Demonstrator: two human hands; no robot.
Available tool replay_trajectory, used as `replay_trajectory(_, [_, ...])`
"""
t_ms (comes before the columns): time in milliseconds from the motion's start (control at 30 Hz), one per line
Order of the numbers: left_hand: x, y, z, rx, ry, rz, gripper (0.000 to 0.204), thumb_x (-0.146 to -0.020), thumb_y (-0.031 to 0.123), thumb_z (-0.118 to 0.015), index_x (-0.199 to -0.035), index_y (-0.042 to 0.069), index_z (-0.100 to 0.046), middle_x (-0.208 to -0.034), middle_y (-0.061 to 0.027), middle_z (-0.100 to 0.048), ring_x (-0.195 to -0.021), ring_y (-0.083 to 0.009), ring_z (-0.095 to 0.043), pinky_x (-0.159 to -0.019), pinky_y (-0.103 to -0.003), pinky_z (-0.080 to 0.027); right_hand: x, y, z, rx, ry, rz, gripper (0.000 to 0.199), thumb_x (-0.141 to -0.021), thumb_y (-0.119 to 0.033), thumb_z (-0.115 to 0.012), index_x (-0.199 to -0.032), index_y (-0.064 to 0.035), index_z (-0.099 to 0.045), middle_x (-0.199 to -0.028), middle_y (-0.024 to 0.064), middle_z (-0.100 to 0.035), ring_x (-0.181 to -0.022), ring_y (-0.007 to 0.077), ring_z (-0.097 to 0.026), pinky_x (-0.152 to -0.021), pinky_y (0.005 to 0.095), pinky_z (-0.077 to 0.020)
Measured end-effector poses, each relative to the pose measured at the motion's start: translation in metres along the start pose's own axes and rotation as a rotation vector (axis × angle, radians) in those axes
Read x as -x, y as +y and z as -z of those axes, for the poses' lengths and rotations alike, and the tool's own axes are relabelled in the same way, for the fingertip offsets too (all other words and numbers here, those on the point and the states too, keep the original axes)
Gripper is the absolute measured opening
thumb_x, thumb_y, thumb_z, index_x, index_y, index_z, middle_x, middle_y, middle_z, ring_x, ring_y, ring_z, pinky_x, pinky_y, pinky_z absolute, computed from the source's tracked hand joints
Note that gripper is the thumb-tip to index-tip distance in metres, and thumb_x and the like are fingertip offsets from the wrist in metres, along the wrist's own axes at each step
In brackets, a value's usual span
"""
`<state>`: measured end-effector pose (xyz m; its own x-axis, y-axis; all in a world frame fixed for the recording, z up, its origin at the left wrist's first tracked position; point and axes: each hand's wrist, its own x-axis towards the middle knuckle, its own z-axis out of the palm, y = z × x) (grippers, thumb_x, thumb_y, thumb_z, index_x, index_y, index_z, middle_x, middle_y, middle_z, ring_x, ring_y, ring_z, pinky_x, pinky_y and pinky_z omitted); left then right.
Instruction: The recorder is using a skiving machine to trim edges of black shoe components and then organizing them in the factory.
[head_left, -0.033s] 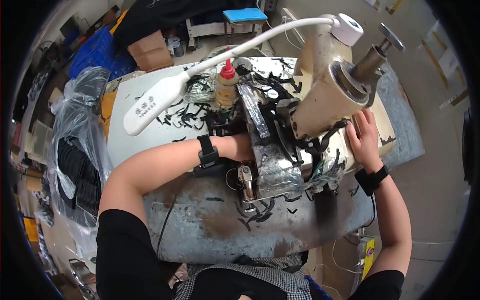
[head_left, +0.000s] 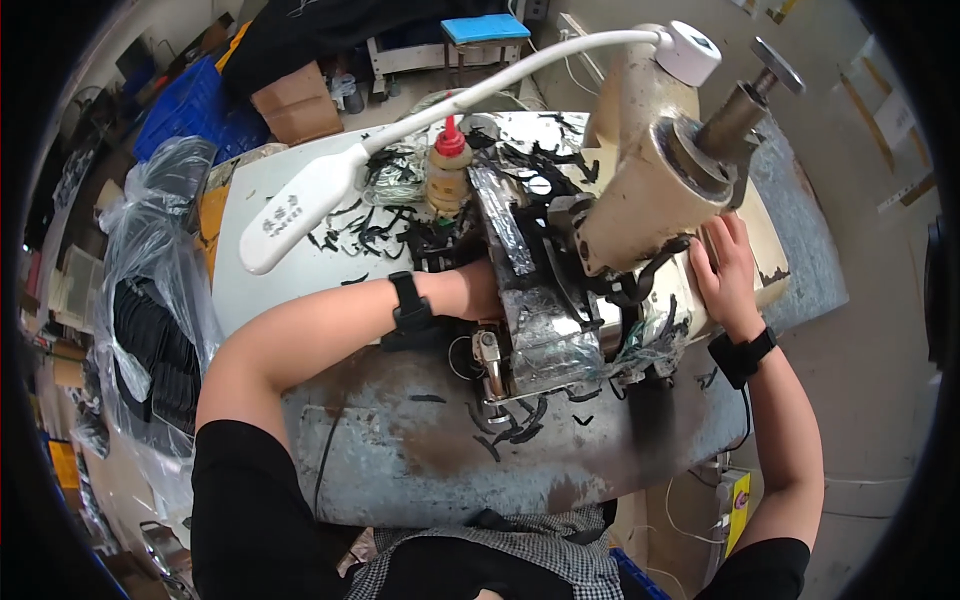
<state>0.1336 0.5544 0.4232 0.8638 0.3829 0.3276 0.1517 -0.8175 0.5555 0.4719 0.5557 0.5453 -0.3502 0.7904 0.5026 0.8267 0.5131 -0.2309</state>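
Observation:
A cream industrial machine (head_left: 640, 205), shaped like a sewing machine, stands on the worktable with its metal knob (head_left: 778, 66) at the upper right. My left hand (head_left: 480, 290) reaches in behind a taped, shiny guard plate (head_left: 550, 335) on the machine's left side; its fingers are hidden there, so what they touch does not show. Flat on the cream body, right of the machine's head, rests my right hand (head_left: 728, 270), fingers stretched out and holding nothing. A small metal lever fitting (head_left: 489, 358) sits just below my left wrist.
A white gooseneck lamp (head_left: 300, 210) arches over the table. Beyond my left forearm stands a red-capped bottle (head_left: 448, 180) among black scraps (head_left: 375, 235). More black strips (head_left: 520, 425) lie at the front. Plastic-wrapped black pieces (head_left: 155, 350) are at the left, near a blue crate (head_left: 185, 105).

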Motion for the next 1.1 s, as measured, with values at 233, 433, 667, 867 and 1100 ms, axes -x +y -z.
replay_trajectory(233, [0.011, -0.007, -0.007, -0.184, -0.05, 0.039, 0.03, -0.082, 0.008, -0.053, -0.111, 0.004, -0.061, -0.114, -0.0164, -0.061, -0.105, -0.0322, -0.058, -0.093, -0.038, -0.046, -0.004, -0.003, 0.002, 0.004, -0.021, -0.019, 0.028, -0.083, -0.016, -0.058, -0.108, -0.0037, -0.06, -0.106, 0.0163, -0.055, -0.103, 0.0336, -0.052, -0.091, 0.0406, -0.0419])
replay_trajectory(433, [0.021, -0.01, -0.01, -0.367, -0.063, 0.09, 0.028, -0.08, 0.008, -0.053, -0.107, 0.004, -0.062, -0.108, -0.0155, -0.063, -0.1, -0.0322, -0.061, -0.089, -0.039, -0.048, -0.004, -0.001, -0.001, 0.016, 0.002, 0.01, 0.028, -0.084, -0.017, -0.057, -0.108, -0.0038, -0.06, -0.107, 0.0159, -0.055, -0.103, 0.033, -0.053, -0.092, 0.0402, -0.0419])
replay_trajectory(667, [0.029, 0.005, 0.003, -0.56, -0.062, -0.022, 0.02, -0.075, 0.008, -0.055, -0.092, 0.005, -0.066, -0.094, -0.0129, -0.065, -0.087, -0.0308, -0.063, -0.078, -0.039, -0.051, -0.001, 0.002, -0.001, 0.024, 0.004, 0.014, 0.028, -0.084, -0.018, -0.057, -0.107, -0.0037, -0.06, -0.107, 0.0158, -0.056, -0.103, 0.0329, -0.053, -0.092, 0.0402, -0.042])
replay_trajectory(867, [0.026, 0.04, 0.03, -0.459, -0.055, 0.025, 0.032, -0.069, 0.008, -0.059, -0.1, 0.004, -0.067, -0.102, -0.0165, -0.061, -0.097, -0.0333, -0.058, -0.082, -0.039, -0.049, 0.0, 0.007, -0.002, 0.008, 0.021, 0.035, 0.027, -0.084, -0.02, -0.057, -0.106, -0.0043, -0.062, -0.107, 0.0155, -0.057, -0.101, 0.0323, -0.053, -0.092, 0.0404, -0.0421])
replay_trajectory(1100, [0.061, 0.134, 0.066, -0.497, 0.17, 0.339, 0.027, -0.075, -0.003, -0.065, -0.101, 0.005, -0.066, -0.106, -0.0133, -0.061, -0.101, -0.0319, -0.058, -0.086, -0.04, -0.047, 0.004, -0.029, -0.001, -0.252, 0.084, 0.114, 0.028, -0.077, -0.02, -0.069, -0.1, -0.004, -0.065, -0.098, 0.0116, -0.059, -0.094, 0.0264, -0.055, -0.084, 0.0345, -0.0454])
